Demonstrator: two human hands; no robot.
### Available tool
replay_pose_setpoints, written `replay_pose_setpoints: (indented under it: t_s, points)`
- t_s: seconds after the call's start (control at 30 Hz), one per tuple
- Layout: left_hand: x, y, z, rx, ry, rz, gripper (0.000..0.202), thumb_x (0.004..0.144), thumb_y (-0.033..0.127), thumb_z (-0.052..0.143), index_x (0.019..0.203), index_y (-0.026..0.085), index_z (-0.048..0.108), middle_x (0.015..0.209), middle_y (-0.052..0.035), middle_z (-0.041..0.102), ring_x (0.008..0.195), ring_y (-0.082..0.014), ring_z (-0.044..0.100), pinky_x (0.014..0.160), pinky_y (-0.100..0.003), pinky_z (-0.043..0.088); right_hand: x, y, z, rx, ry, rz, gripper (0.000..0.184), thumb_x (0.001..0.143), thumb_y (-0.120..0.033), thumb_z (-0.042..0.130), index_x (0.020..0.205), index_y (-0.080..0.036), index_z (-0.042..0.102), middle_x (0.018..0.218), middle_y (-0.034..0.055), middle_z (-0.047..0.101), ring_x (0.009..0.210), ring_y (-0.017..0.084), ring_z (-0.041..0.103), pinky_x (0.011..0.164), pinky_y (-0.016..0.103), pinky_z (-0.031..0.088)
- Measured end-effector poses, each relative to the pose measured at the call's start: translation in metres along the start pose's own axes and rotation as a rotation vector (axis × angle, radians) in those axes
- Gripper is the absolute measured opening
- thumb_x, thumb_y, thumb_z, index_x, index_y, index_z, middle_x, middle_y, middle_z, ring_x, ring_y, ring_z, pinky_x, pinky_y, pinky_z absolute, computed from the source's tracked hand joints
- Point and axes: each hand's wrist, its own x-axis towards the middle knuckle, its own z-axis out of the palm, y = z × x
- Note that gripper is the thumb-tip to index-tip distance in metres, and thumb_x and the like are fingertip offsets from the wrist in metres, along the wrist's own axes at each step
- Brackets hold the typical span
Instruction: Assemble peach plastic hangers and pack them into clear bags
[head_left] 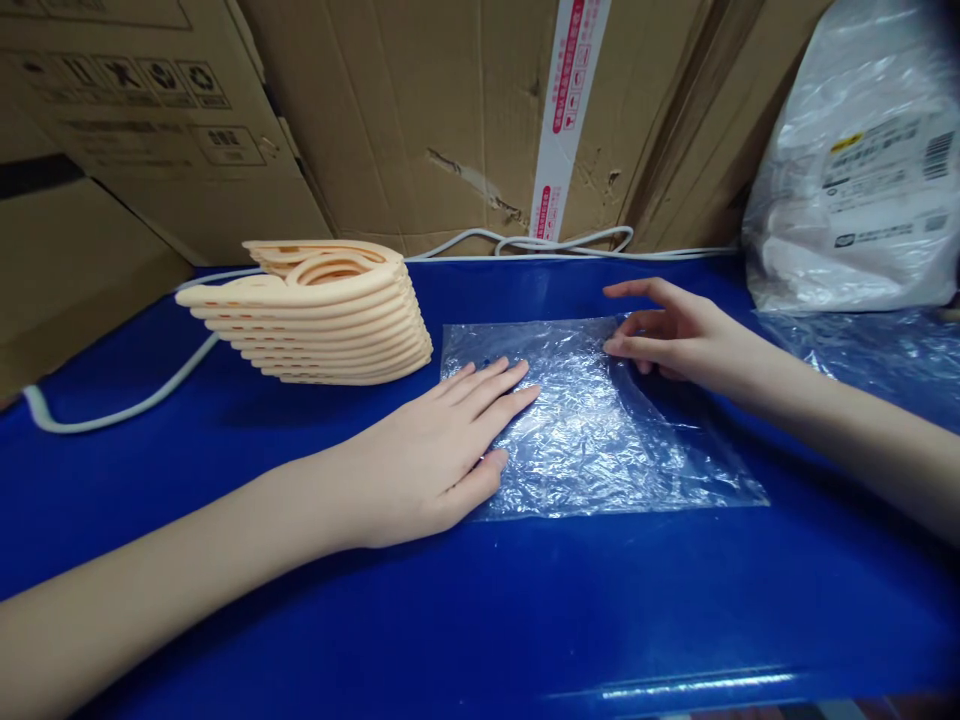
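A clear plastic bag lies flat and crinkled on the blue table. My left hand rests palm down on its left side, fingers stretched out. At the bag's far right corner, my right hand pinches the plastic edge between thumb and fingers, with the index finger extended. The film lifts slightly there. Beyond my left hand stands a stack of cream-coloured, curved moulded pieces, nested one on another. What the pieces are I cannot tell.
Cardboard boxes form a wall along the back, one with a white and red tape strip. A white cable runs at their foot. At the right, a labelled plastic package stands beside more clear plastic film.
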Motion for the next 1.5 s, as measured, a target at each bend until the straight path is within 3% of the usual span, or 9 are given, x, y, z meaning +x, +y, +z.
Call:
replay_pose_setpoints:
  t_s: [0.17,0.37,0.53,0.6,0.77,0.9,1.1,1.3,1.5]
  points:
    - [0.000,0.001,0.001,-0.001,0.012,0.010,0.057,0.104,0.033,0.028,0.159,0.018,0.024,0.169,-0.0060,0.014,0.156,-0.0267,0.009,0.128,-0.051,0.014,-0.002,0.002,0.006,0.170,0.039,-0.005,0.064,0.067,-0.031,0.081,0.124,-0.028,0.052,0.096,0.0037,0.071,0.078,0.019,0.065,0.051,0.027,0.050]
    - [-0.002,0.000,0.000,0.013,0.000,0.017,0.059,0.101,0.029,0.030,0.159,0.016,0.024,0.169,-0.0086,0.015,0.156,-0.0283,0.011,0.126,-0.055,0.018,0.006,0.009,-0.003,0.019,0.031,-0.042,0.066,0.057,-0.039,0.089,0.113,-0.025,0.059,0.071,-0.0024,0.065,0.054,0.012,0.052,0.043,0.026,0.037]
    - [0.008,0.008,-0.003,0.080,0.162,0.011,0.047,0.096,0.024,0.036,0.139,0.011,0.052,0.151,-0.0158,0.048,0.137,-0.0326,0.047,0.114,-0.053,0.038,0.009,0.015,-0.012,-0.304,-0.019,-0.199,0.055,0.066,-0.058,0.080,0.107,-0.023,0.064,0.070,-0.0002,0.066,0.062,0.017,0.060,0.056,0.032,0.044]
    - [0.019,0.015,-0.005,0.113,0.207,0.007,0.041,0.095,0.021,0.039,0.127,0.007,0.059,0.136,-0.0168,0.058,0.130,-0.0329,0.051,0.110,-0.051,0.041,0.008,0.015,-0.012,-0.311,-0.034,-0.206,0.057,0.069,-0.058,0.078,0.111,-0.023,0.063,0.071,-0.0001,0.065,0.063,0.017,0.060,0.057,0.033,0.045]
    - [0.054,0.033,-0.003,0.053,0.213,0.164,0.045,0.097,0.020,0.041,0.138,0.006,0.051,0.140,-0.0136,0.055,0.132,-0.0274,0.048,0.111,-0.041,0.040,0.006,0.017,-0.011,-0.309,-0.038,-0.238,0.056,0.073,-0.057,0.075,0.114,-0.022,0.062,0.072,0.0008,0.065,0.063,0.018,0.060,0.059,0.035,0.046]
    - [0.072,0.040,0.005,0.112,0.257,0.162,0.044,0.103,0.026,0.034,0.138,0.007,0.053,0.131,-0.0130,0.059,0.117,-0.0286,0.054,0.101,-0.044,0.045,0.007,0.019,-0.013,-0.354,-0.047,-0.279,0.052,0.076,-0.054,0.072,0.115,-0.021,0.062,0.074,0.0015,0.064,0.063,0.018,0.059,0.060,0.036,0.047]
    - [0.074,0.036,0.011,0.157,0.294,0.205,0.043,0.102,0.028,0.038,0.136,0.010,0.056,0.133,-0.0135,0.059,0.118,-0.0304,0.054,0.098,-0.045,0.046,0.008,0.019,-0.017,-0.423,-0.044,-0.294,0.052,0.078,-0.057,0.069,0.116,-0.022,0.063,0.076,0.0006,0.062,0.061,0.017,0.055,0.058,0.034,0.043]
    - [0.074,0.031,0.016,0.082,0.300,0.278,0.042,0.102,0.026,0.040,0.138,0.012,0.054,0.145,-0.0113,0.054,0.133,-0.0269,0.048,0.110,-0.042,0.039,0.012,0.022,-0.020,-0.509,0.005,-0.292,0.053,0.078,-0.060,0.068,0.114,-0.020,0.065,0.072,0.0001,0.063,0.059,0.016,0.053,0.057,0.033,0.039]
    - [0.074,0.030,0.014,0.103,0.269,0.296,0.043,0.103,0.026,0.037,0.141,0.015,0.052,0.148,-0.0134,0.051,0.135,-0.0285,0.047,0.111,-0.045,0.039,0.016,0.021,-0.013,-0.627,0.120,-0.298,0.037,0.085,-0.051,0.064,0.109,-0.023,0.066,0.070,0.0001,0.063,0.059,0.018,0.054,0.060,0.034,0.038]
